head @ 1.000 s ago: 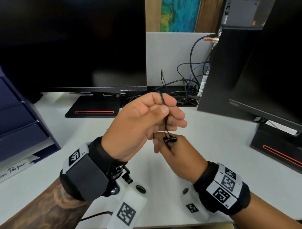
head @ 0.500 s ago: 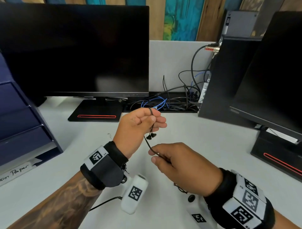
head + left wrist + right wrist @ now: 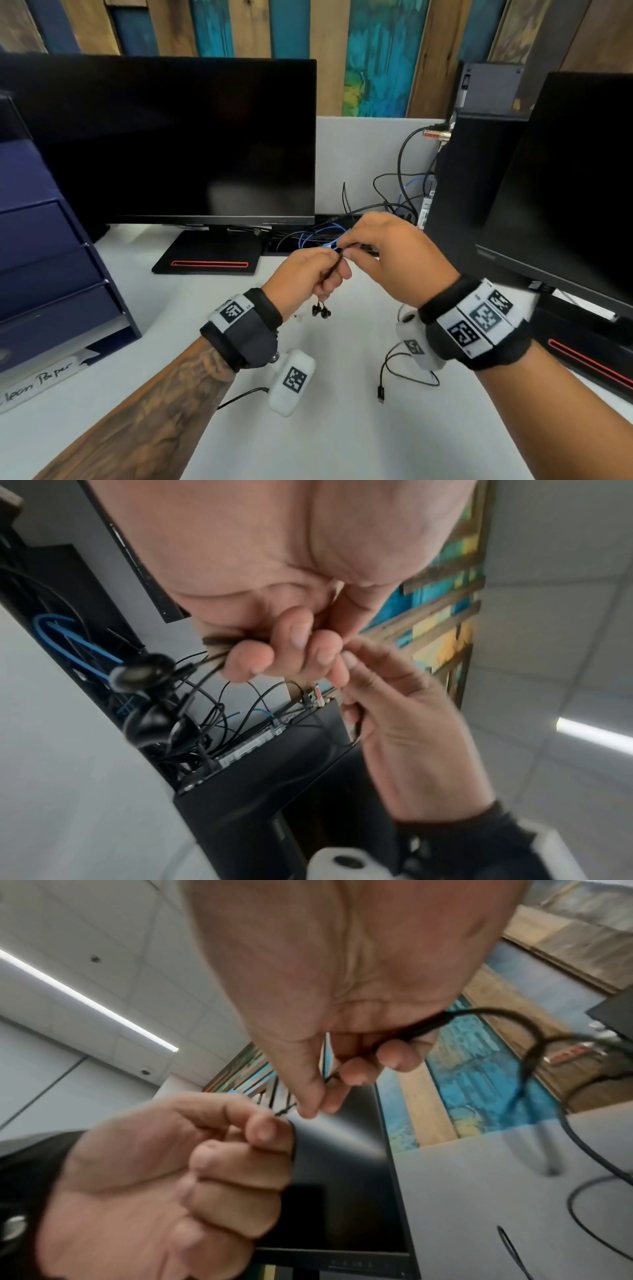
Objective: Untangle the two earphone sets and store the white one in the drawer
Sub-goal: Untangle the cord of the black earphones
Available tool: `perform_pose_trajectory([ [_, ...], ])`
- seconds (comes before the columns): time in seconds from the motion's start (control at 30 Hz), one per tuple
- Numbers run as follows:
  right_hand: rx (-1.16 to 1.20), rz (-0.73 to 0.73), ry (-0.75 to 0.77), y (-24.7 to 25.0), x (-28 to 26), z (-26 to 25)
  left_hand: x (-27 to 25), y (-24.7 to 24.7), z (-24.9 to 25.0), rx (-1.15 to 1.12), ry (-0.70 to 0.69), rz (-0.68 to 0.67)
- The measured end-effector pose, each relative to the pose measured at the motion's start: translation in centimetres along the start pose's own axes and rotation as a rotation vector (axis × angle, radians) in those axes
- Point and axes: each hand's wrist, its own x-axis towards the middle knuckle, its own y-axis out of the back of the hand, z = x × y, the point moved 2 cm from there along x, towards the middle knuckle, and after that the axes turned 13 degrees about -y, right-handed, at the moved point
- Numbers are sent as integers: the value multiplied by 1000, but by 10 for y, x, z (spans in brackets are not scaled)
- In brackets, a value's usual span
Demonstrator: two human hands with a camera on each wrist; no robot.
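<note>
Black earphones (image 3: pixel 321 311) hung in the air between both hands, over the white desk (image 3: pixel 342 428) in front of the monitors. The left hand (image 3: pixel 303 279) had its fingers curled round a gathered bunch of the thin cord, with the two earbuds dangling below its palm. The right hand (image 3: pixel 387 253) pinched the same cord between thumb and forefinger, right against the left fingertips, and its other fingers were curled over a further strand. I could not make out a white earphone set with any certainty; only a small pale shape showed under the left wrist, too small to name.

By my judgement the cord would handle as light, limp and springy: it would loop back on itself, snag on its own buds, and slip through a loose pinch. The thin wire and its joints at the buds looked fragile, so the best hold would be on the cord near a knot, easing loops apart without tugging.

A loose black cable (image 3: pixel 407 373) lay on the desk under the right wrist and could catch trailing ends. More cables (image 3: pixel 394 205) crowded the back edge between the left monitor (image 3: pixel 171 144) and the right monitor (image 3: pixel 565 178). Blue drawers (image 3: pixel 44 260) stood at the left, shut, with open desk between them and the hands.
</note>
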Motion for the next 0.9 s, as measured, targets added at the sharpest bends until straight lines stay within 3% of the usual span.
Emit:
perform_pose_trajectory([
  [0.1, 213, 34, -58, -3, 20, 14, 8, 4, 14, -181, 21, 27],
  [0.2, 444, 24, -137, -19, 28, 16, 14, 4, 35, -292, -61, 38],
  [0.3, 669, -38, -253, -41, 26, 8, 24, 0, 50, -338, -121, 93],
  [0.43, 756, -140, -352, -60, 17, -2, 34, 0, 55, -314, -149, 175],
  [0.7, 430, -401, -365, -87, -9, 2, 46, 10, 71, -446, -266, 268],
  [0.9, 247, -472, -231, -72, -25, -16, 47, 19, 55, -69, -262, 268],
])
